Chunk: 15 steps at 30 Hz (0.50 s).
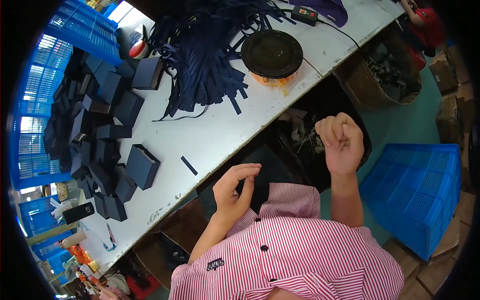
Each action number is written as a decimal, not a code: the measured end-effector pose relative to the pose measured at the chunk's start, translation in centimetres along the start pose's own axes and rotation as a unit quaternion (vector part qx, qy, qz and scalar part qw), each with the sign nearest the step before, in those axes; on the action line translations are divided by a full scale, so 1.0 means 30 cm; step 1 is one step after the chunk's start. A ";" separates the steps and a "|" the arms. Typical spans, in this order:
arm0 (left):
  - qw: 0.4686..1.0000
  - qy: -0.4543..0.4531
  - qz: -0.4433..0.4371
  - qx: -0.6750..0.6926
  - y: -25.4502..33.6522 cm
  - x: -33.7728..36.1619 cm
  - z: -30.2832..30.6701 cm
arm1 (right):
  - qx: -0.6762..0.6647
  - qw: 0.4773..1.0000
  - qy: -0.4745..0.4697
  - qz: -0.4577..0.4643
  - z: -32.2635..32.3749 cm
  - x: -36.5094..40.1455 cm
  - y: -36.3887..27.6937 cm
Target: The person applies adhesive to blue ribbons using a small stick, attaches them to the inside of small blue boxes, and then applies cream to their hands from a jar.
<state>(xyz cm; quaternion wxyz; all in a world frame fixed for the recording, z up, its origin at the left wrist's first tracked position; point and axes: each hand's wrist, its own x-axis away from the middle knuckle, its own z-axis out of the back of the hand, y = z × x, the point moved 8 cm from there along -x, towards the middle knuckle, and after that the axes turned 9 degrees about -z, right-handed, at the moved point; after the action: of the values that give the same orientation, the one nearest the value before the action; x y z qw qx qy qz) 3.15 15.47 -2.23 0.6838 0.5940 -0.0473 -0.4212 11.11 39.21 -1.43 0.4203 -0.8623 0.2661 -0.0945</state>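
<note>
While I watch through the head camera, both hands hang in the air off the near edge of the table [280, 100], over the dark gap below it. My left hand [235, 192] is raised in front of the striped shirt [295, 250], its fingers bent toward the thumb in a narrow pinch; I cannot tell whether anything small sits between them. My right hand [342, 142] is higher and further out, curled into a loose fist with the knuckles up, and nothing shows in it.

Nearest to the left hand, a short strip [189, 165] of dark material lies flat on the white tabletop, close to the edge. Just beyond it stands a navy box [142, 166], apart from the strip. Behind that, a big pile of boxes [85, 130] of the same kind runs along the far side against a blue crate [82, 22]. A heap of long dark strips [200, 55] spreads over the middle of the table, and beside it sits a round black pot [272, 52] with orange smears down its side. Another crate [420, 195] stands on the floor to my right, past the right forearm.
</note>
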 end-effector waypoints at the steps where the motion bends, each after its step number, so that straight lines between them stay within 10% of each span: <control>1: 1.000 0.001 0.000 0.000 0.000 0.007 0.004 | 0.009 0.999 0.029 -0.014 -0.015 0.005 0.006; 15: 0.998 0.050 0.027 -0.021 -0.011 0.083 0.121 | 0.204 0.975 0.090 -0.020 -0.095 0.025 0.046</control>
<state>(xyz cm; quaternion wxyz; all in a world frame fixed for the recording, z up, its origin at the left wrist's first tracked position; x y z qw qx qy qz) 2.52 11.11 -2.53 0.7085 0.5984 -0.0199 -0.3735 10.14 36.20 -0.76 0.5596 -0.7515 0.2607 -0.2328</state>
